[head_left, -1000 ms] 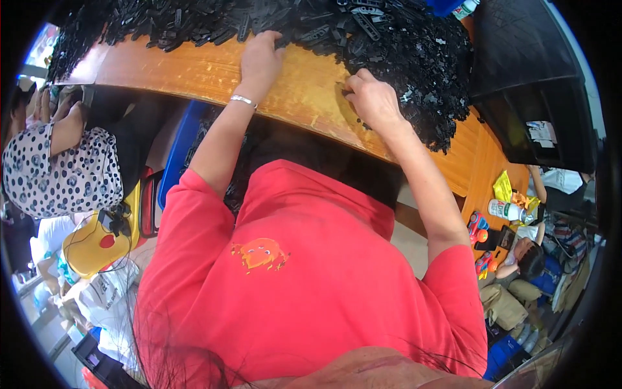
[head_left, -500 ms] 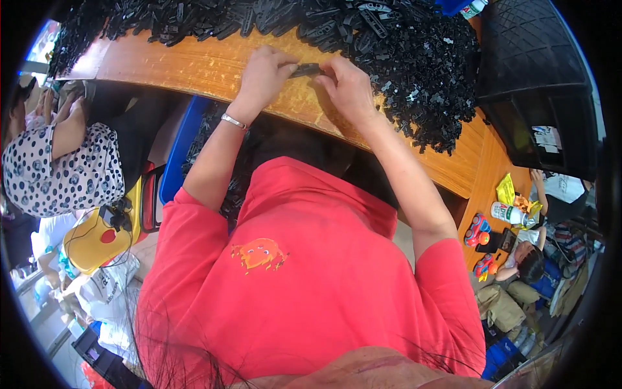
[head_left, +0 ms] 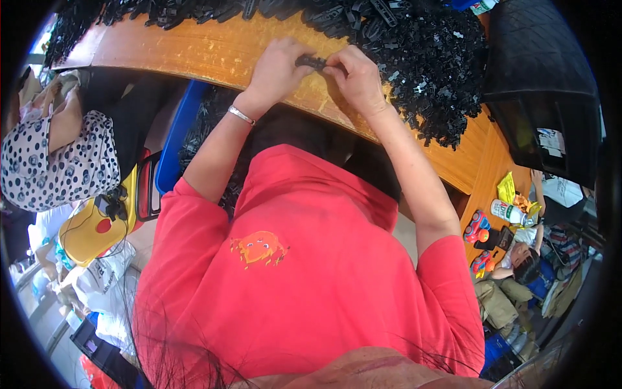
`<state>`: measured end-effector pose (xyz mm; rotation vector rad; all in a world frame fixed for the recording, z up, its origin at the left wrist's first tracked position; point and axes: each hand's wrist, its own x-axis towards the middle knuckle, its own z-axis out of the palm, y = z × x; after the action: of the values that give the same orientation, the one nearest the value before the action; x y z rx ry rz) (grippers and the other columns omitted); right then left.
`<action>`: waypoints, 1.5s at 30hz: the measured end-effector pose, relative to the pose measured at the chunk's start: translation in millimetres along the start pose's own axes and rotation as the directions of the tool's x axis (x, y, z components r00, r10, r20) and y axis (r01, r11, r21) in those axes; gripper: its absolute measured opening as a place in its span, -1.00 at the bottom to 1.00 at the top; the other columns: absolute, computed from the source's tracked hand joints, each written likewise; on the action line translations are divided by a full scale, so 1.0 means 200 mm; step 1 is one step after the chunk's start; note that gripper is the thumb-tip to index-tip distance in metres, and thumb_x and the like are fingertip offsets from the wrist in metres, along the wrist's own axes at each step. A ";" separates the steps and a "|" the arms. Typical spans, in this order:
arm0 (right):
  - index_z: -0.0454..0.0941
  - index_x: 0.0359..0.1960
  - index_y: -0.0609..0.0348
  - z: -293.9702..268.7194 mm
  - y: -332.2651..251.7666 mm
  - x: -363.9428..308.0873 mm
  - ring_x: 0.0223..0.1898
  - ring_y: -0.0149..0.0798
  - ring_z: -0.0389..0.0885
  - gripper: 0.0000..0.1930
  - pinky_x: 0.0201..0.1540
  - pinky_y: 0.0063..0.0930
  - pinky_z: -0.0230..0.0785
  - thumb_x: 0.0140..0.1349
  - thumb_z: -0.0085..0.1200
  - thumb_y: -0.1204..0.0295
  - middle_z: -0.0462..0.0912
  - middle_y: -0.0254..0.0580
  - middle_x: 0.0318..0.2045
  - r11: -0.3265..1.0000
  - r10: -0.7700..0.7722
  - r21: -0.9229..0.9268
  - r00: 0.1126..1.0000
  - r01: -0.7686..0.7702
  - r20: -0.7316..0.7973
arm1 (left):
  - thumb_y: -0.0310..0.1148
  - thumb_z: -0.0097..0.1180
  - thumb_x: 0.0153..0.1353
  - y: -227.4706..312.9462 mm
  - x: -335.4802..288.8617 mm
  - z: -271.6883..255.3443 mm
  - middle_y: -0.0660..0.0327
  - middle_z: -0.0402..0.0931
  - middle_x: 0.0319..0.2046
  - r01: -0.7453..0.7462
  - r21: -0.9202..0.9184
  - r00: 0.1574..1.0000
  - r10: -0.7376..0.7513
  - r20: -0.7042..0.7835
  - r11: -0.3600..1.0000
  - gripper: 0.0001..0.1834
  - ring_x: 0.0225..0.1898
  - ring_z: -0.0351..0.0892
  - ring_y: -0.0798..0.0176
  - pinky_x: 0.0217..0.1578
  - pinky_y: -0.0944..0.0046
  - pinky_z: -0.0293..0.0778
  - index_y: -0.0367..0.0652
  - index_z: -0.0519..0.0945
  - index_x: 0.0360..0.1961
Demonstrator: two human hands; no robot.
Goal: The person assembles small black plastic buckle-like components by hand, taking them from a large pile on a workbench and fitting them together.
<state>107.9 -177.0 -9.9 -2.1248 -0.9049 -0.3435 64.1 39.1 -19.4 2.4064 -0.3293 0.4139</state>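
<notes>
My left hand (head_left: 275, 68) and my right hand (head_left: 355, 76) meet over the front part of a wooden table (head_left: 194, 52). Between their fingertips they pinch one small black plastic part (head_left: 312, 62). A silver bracelet sits on my left wrist. Behind and to the right of my hands lies a big heap of black plastic parts (head_left: 421, 58), spreading along the table's far side. My red shirt fills the lower middle of the view.
A blue crate (head_left: 176, 139) with more black parts stands under the table's front edge. A person in a dotted top (head_left: 58, 162) sits at the left. A black bin (head_left: 541, 84) stands at the right, with toys and a bottle (head_left: 508, 211) on the wooden surface below it.
My hands were apart at the heap a second ago. They have come together at the table's front, now holding one black part between them.
</notes>
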 end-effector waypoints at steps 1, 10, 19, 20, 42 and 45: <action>0.68 -0.27 0.17 0.00 0.00 0.00 -0.29 0.04 0.69 -0.81 -0.24 -0.21 0.55 0.12 0.45 0.57 0.65 -0.09 -0.32 1.000 0.003 0.002 1.000 -0.003 0.004 | -0.40 0.44 0.18 -0.01 0.00 0.00 0.08 0.64 -0.06 0.005 -0.002 1.000 -0.005 0.003 1.000 -0.68 0.09 0.57 -0.12 0.12 0.00 0.51 -0.12 0.76 -0.02; 0.69 -0.24 0.20 -0.02 0.00 0.00 -0.30 -0.04 0.73 -0.84 -0.25 -0.29 0.57 0.19 0.41 0.59 0.68 -0.12 -0.30 1.000 -0.006 0.028 0.999 0.004 0.050 | -0.37 0.45 0.17 -0.02 -0.01 -0.03 0.09 0.65 -0.09 0.022 0.062 0.999 -0.023 0.022 0.998 -0.69 0.06 0.59 -0.09 0.09 0.02 0.52 -0.15 0.74 -0.05; 0.71 -0.25 0.19 -0.02 0.02 -0.01 -0.38 -0.19 0.76 -0.86 -0.29 -0.35 0.59 0.20 0.44 0.53 0.71 -0.18 -0.32 0.953 0.277 0.137 0.961 -0.270 -0.030 | -0.40 0.44 0.19 0.19 -0.13 0.04 0.12 0.70 -0.25 0.081 -0.130 0.997 -0.081 0.008 0.988 -0.64 -0.12 0.69 -0.02 -0.05 0.03 0.59 -0.16 0.67 0.01; 0.71 -0.26 0.20 -0.02 0.02 -0.01 -0.39 -0.22 0.76 -0.86 -0.30 -0.37 0.59 0.20 0.44 0.53 0.70 -0.18 -0.32 0.950 0.282 0.149 0.959 -0.275 -0.029 | -0.42 0.43 0.20 0.17 -0.12 0.06 0.13 0.69 -0.25 0.077 -0.131 0.996 -0.081 -0.025 0.988 -0.64 -0.12 0.68 -0.02 -0.04 0.03 0.59 -0.14 0.67 0.03; 0.73 -0.23 0.14 -0.05 0.01 0.03 -0.31 -0.11 0.72 -0.87 -0.22 -0.26 0.56 0.25 0.41 0.44 0.69 -0.17 -0.32 0.994 0.081 -0.088 0.985 -0.069 0.151 | -0.31 0.46 0.19 -0.01 0.06 0.03 0.08 0.62 -0.19 -0.037 -0.021 0.997 0.038 0.061 0.999 -0.75 -0.02 0.62 -0.08 0.03 0.03 0.53 -0.09 0.76 -0.11; 0.76 -0.22 0.15 -0.07 0.02 0.06 -0.38 -0.17 0.73 -0.86 -0.26 -0.29 0.56 0.27 0.41 0.41 0.74 -0.17 -0.39 0.962 0.274 -0.048 0.935 -0.270 0.227 | -0.25 0.41 0.27 -0.02 0.08 0.02 0.04 0.63 -0.20 0.083 -0.170 0.991 -0.063 0.116 0.982 -0.75 -0.12 0.66 -0.06 -0.08 0.03 0.56 -0.16 0.76 -0.13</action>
<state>118.7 -183.6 3.4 -2.3021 -0.7213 0.0406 81.1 36.8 -18.0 2.2654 -0.3113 0.2103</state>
